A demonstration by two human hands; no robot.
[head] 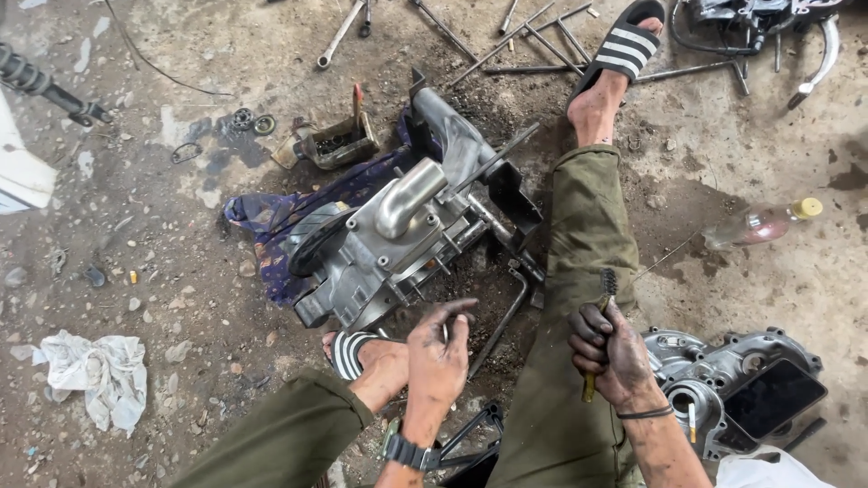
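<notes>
Two greasy hands — engine (398,244) between legs.

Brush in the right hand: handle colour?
Yellowish handle on the brush, gripped by the right hand; head view.

From my seat I count two greasy hands — the left hand (440,357) and the right hand (613,351) — plus one brush (600,330), one engine block (398,239) and one engine cover (723,384) on the ground. I see two striped sandals, one (624,45) up top and one (348,352) near the wrists, one bottle (759,223), one crumpled white rag (98,372) and one purple cloth (271,221). Long rods (533,41) lie in a pile — at least five, though I cannot count them exactly.
</notes>
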